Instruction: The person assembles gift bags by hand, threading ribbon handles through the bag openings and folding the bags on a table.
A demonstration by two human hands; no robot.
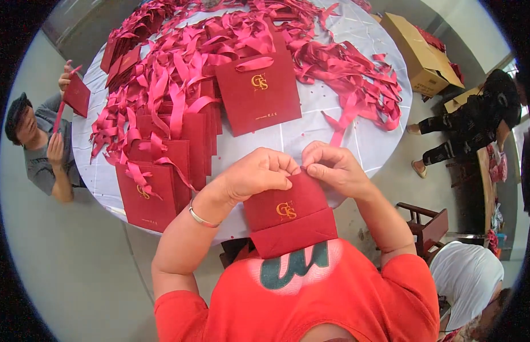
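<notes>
A dark red paper gift bag [290, 196] with a gold emblem lies against my red shirt, its folded bottom toward me. My left hand [264, 174] is closed on its top edge, thumb pressed over the front. My right hand [335, 170] pinches beside it at the same edge, the fingertips of both hands almost touching. A small pinkish bit shows between them, too small to make out. A pink ribbon [348, 117] trails from the table to just behind my right hand. Beyond my hands lies a larger finished-looking red bag [259, 100] with a ribbon handle.
On the white-covered round table [310, 122] are stacked red bags [148, 196] and heaps of pink ribbons [356, 74]. At left a person [45, 142] holds a bag and ribbon. Cardboard box [416, 57], wooden chair [427, 225], and other people [467, 279] are at right.
</notes>
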